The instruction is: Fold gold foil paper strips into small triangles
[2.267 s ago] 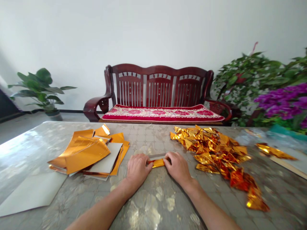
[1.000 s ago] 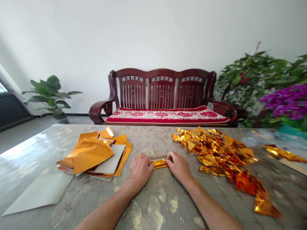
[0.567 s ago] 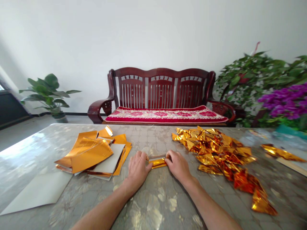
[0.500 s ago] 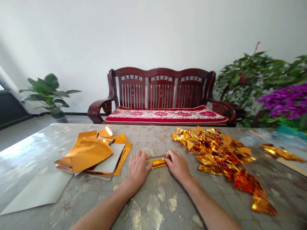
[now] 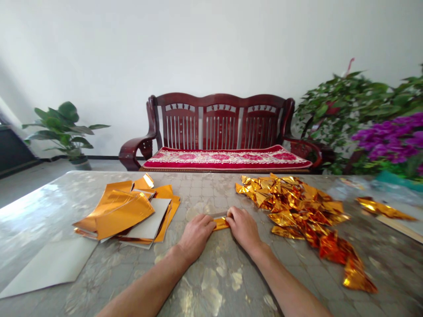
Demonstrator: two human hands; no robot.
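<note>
A small folded strip of gold foil paper (image 5: 221,223) lies on the table in the middle, between my two hands. My left hand (image 5: 198,233) has its fingers bent together over the strip's left end. At the right end, my right hand (image 5: 243,229) pinches the strip between thumb and fingers. Left of my hands is a stack of gold sheets (image 5: 125,213), some with the pale back up. To the right lies a heap of folded gold foil pieces (image 5: 291,202), which trails toward the near right.
A pale sheet (image 5: 49,264) lies at the left of the patterned table (image 5: 211,268). Clear plastic (image 5: 350,187), another gold piece (image 5: 385,208) and a flat board (image 5: 401,228) are at the right. Behind stand a wooden bench (image 5: 220,123) and plants (image 5: 66,127).
My left hand has moved right along the strip, covering more of its left end, and its fingers are closer together. My right hand keeps its pinch. The view has shifted slightly.
</note>
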